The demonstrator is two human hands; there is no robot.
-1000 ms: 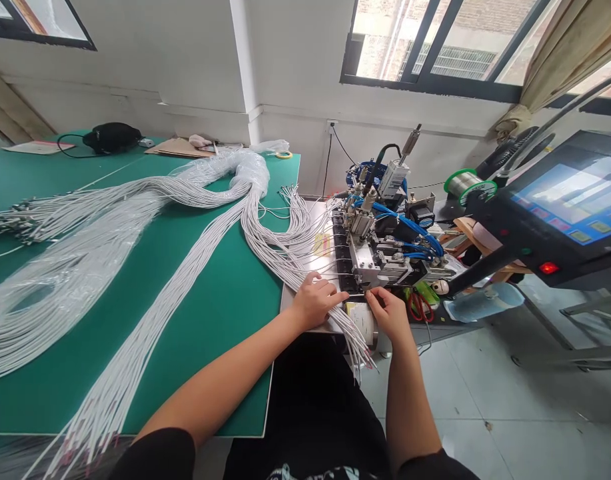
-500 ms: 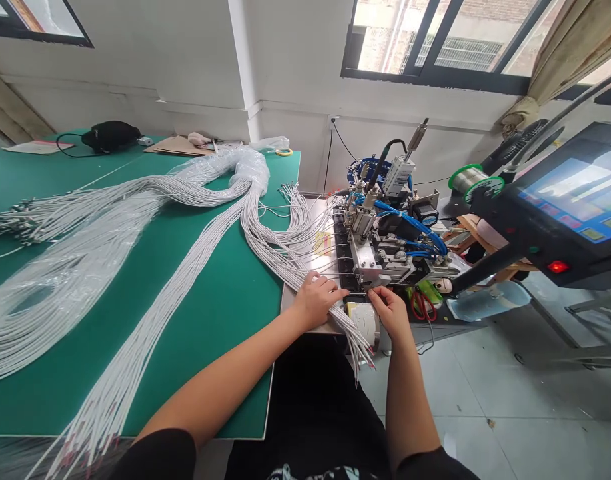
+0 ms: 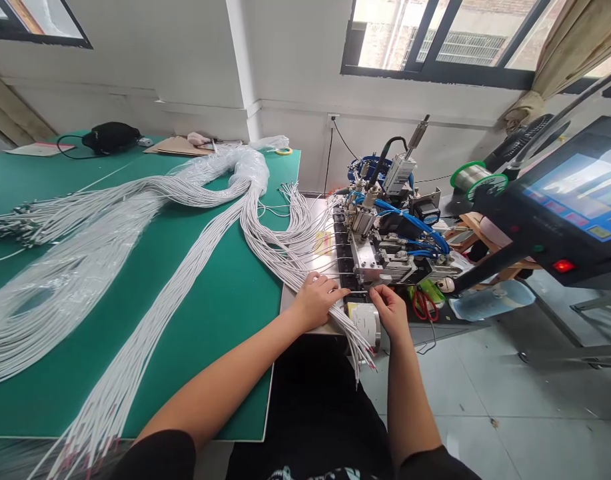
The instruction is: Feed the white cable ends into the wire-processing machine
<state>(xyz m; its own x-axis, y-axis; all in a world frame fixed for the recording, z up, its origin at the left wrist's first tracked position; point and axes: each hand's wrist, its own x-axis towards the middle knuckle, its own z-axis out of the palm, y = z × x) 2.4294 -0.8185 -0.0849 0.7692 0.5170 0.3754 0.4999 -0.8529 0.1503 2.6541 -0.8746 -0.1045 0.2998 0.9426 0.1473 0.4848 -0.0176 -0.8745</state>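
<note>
My left hand [image 3: 317, 301] rests over a bundle of white cables [image 3: 280, 262] at the table's right edge, its thumb and finger pinching one white cable [image 3: 358, 292]. That cable runs level across to my right hand [image 3: 389, 309], whose thumb and forefinger close on its far end. Both hands are at the near side of a bench machine [image 3: 370, 263] with metal blocks and blue hoses. Below the hands the bundle's loose ends hang past a white roll-shaped part [image 3: 364, 321]. The cable's tip is hidden by my right fingers.
A green-topped table [image 3: 205, 340] carries more white cables [image 3: 185, 267], partly in clear plastic [image 3: 75, 293]. Red-handled scissors [image 3: 425, 307] lie right of my right hand. A screen [image 3: 585, 187], a solder-like wire spool [image 3: 478, 181] and a clear blue container [image 3: 492, 300] stand further right.
Both hands hold nearly the same pose, with the one cable still stretched between them. The view has shifted very slightly.
</note>
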